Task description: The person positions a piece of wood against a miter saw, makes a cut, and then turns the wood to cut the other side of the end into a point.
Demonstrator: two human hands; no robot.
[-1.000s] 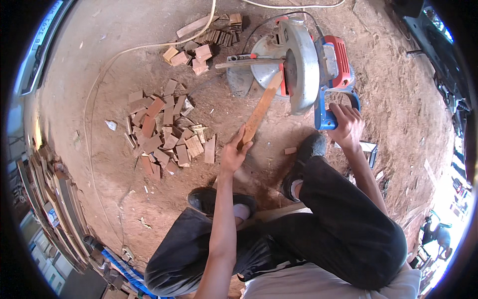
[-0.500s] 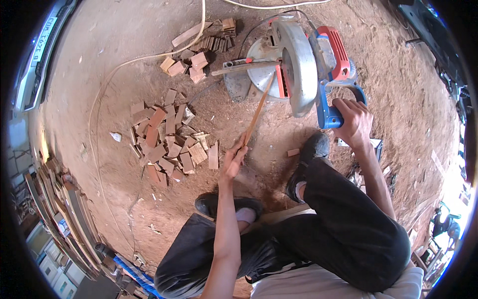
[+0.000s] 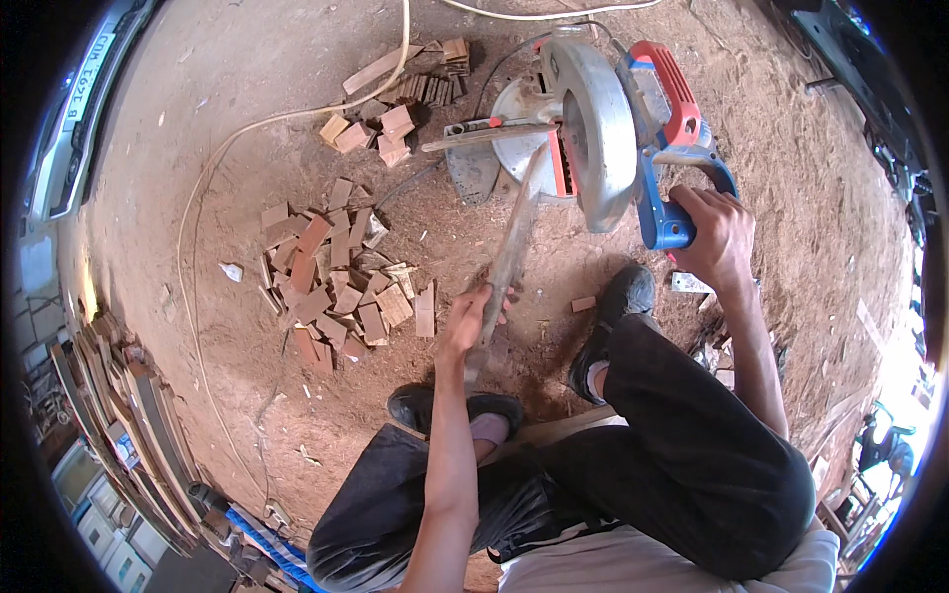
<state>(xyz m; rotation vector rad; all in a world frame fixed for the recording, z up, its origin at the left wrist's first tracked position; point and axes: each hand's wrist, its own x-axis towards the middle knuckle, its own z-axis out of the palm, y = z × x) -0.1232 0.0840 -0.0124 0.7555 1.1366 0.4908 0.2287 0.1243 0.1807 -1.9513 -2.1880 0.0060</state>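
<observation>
My left hand (image 3: 473,316) is closed on a long greyish wooden board (image 3: 515,237), slightly blurred, whose far end is at the cutting area of a mitre saw (image 3: 603,168) with a silver guard, red motor housing and blue handle. Another narrow wood strip (image 3: 465,138) lies across the saw's base, left of the blade. My right hand (image 3: 717,237) is wrapped round the blue handle (image 3: 664,224) at the saw's right. The blade is mostly hidden under the guard.
A loose heap of cut wood blocks (image 3: 326,282) lies left of the board, more blocks (image 3: 395,124) beyond. Cords (image 3: 237,131) cross the dusty floor. Planks (image 3: 119,425) lie at the left edge. My shoes (image 3: 625,294) and legs are below the saw.
The board in my left hand has turned over from its orange-brown face and narrow edge to a greyish face. My right hand and the saw handle have shifted slightly right.
</observation>
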